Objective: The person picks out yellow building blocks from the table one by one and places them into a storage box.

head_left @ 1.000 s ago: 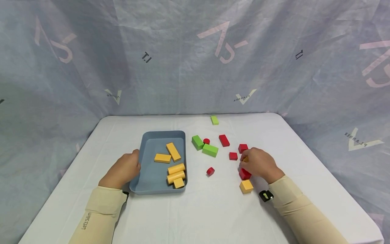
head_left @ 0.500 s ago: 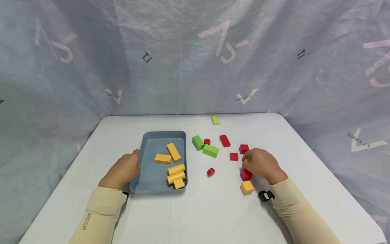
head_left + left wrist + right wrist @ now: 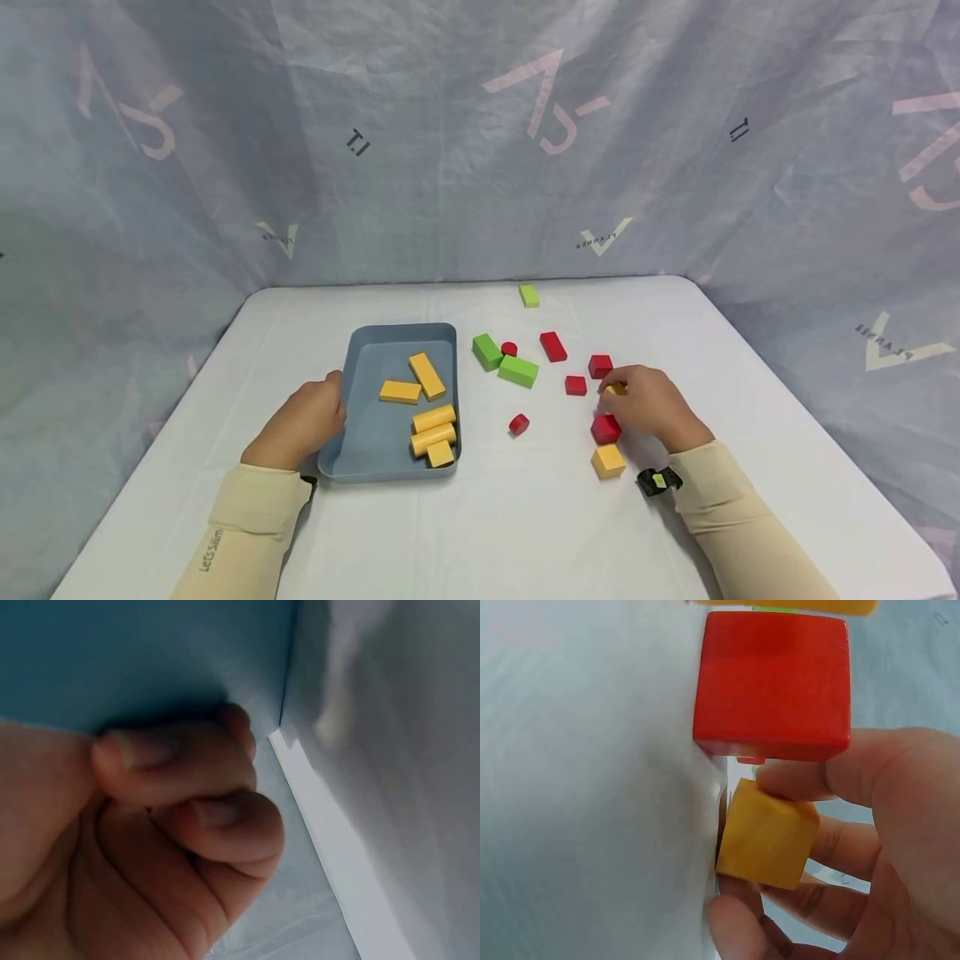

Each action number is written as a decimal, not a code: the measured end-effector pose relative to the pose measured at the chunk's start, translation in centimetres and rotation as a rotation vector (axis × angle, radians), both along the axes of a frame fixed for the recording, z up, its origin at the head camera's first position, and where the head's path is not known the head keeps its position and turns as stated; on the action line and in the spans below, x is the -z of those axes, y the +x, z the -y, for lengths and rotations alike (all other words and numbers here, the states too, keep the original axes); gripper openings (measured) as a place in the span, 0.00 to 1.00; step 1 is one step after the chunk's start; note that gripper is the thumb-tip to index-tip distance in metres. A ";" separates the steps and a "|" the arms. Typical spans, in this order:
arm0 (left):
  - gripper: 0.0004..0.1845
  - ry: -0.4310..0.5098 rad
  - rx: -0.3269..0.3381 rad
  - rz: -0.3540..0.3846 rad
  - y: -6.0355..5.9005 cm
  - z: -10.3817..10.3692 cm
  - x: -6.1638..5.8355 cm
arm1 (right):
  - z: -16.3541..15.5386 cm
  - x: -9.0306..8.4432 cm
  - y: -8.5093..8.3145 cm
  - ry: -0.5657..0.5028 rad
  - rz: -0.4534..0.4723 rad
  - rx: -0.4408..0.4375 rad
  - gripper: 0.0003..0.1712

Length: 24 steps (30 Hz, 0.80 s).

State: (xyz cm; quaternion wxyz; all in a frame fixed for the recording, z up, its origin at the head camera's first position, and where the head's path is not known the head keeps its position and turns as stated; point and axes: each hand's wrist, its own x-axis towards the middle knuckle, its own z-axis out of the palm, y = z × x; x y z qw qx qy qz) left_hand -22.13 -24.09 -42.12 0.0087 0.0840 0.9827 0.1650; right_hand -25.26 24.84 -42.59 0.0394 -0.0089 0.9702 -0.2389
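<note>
In the head view my left hand (image 3: 303, 417) grips the left rim of a shallow blue-grey tray (image 3: 363, 429), its fingers curled at the tray wall (image 3: 150, 660) in the left wrist view. Several yellow blocks lie in the tray, among them two cylinders (image 3: 433, 440). My right hand (image 3: 648, 404) holds a yellow cube (image 3: 769, 836) between thumb and fingers, low over the table. Close to that hand sits a red cube (image 3: 606, 429), with another yellow cube (image 3: 609, 461) nearer to me. A second red cube (image 3: 600, 367) lies just beyond the fingers.
Green blocks (image 3: 518, 371) and a red round piece (image 3: 509, 348) lie right of the tray. A red bar (image 3: 553, 347), a small red block (image 3: 575, 385) and a red disc (image 3: 518, 424) are scattered nearby. One light green block (image 3: 529, 295) is near the far edge of the white table (image 3: 495, 533).
My right hand has shifted slightly to the right with the yellow cube. The left hand stays at the tray rim, and the tray has not visibly moved.
</note>
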 end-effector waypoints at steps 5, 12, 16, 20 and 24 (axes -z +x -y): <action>0.19 0.005 -0.001 -0.004 0.2 -0.2 0.1 | -0.6 0.2 0.2 -0.080 0.014 0.010 0.18; 0.19 -0.001 -0.006 -0.014 0.2 -0.2 0.1 | -1.1 0.6 -0.2 -0.119 0.018 0.001 0.20; 0.20 -0.007 -0.006 -0.017 0.2 -0.2 0.0 | -1.3 0.8 -0.4 -0.127 -0.004 -0.017 0.18; 0.21 -0.008 -0.008 -0.009 0.1 -0.1 -0.1 | -1.4 0.8 -0.6 -0.148 -0.003 -0.022 0.16; 0.21 -0.007 -0.017 0.003 0.0 -0.1 0.1 | -1.5 0.9 -0.6 -0.188 0.011 -0.004 0.16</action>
